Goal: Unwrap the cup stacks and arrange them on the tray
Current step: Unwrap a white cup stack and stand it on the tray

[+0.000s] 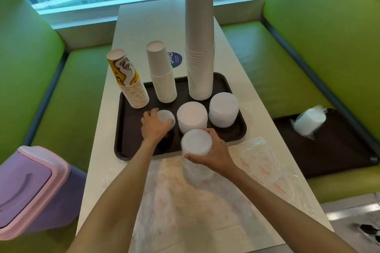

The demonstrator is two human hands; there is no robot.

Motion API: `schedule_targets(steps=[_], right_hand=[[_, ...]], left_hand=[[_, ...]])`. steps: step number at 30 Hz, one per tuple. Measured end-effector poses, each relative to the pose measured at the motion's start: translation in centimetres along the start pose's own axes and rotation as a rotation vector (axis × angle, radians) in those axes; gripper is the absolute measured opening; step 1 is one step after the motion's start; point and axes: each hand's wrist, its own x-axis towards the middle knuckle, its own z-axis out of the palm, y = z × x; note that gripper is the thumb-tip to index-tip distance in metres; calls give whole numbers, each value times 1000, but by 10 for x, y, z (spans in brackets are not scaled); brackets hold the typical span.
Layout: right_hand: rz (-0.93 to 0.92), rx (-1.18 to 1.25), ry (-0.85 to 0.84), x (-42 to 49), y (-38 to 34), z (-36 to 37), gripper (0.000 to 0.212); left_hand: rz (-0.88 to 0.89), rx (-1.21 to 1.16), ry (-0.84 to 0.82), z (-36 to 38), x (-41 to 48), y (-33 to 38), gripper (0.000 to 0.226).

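A dark brown tray [127, 146] lies on the white table. Along its back stand three upside-down paper cup stacks: a yellow printed stack [131, 86], a short white stack [162, 76] and a tall white stack [200, 47]. In front of them sit two stacks of white lids [192, 118] [224, 109]. My left hand [154, 127] grips a small lid stack [167, 118] on the tray. A tall stack of clear lids [196, 144] stands at the tray's near edge, gripped near its top by my right hand [213, 154].
Crumpled clear plastic wrap [259, 162] with red print covers the near table. A second dark tray [339, 150] on the right green bench holds a wrapped lid pack [310, 122]. A purple bin [30, 187] with a pink rim stands at the left.
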Motion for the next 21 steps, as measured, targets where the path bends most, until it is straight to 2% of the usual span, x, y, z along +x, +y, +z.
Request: schedule_targets(steps=[8, 10, 12, 15, 18, 21], right_hand=[[10, -1, -6, 1, 2, -1, 77], [10, 4, -3, 0, 3, -1, 79], [12, 13, 2, 0, 4, -1, 80], [6, 34, 1, -1, 5, -2, 81], [8, 46, 8, -1, 5, -2, 83], [2, 30, 18, -1, 6, 1, 89]], left_hand=[[27, 34, -54, -1, -3, 3, 74], [19, -54, -10, -3, -6, 3, 73], [5, -230, 130, -9, -15, 5, 66], [49, -441, 305, -26, -39, 11, 43], [152, -518, 270, -38, -65, 18, 25], [118, -629, 151, -39, -95, 23, 20]])
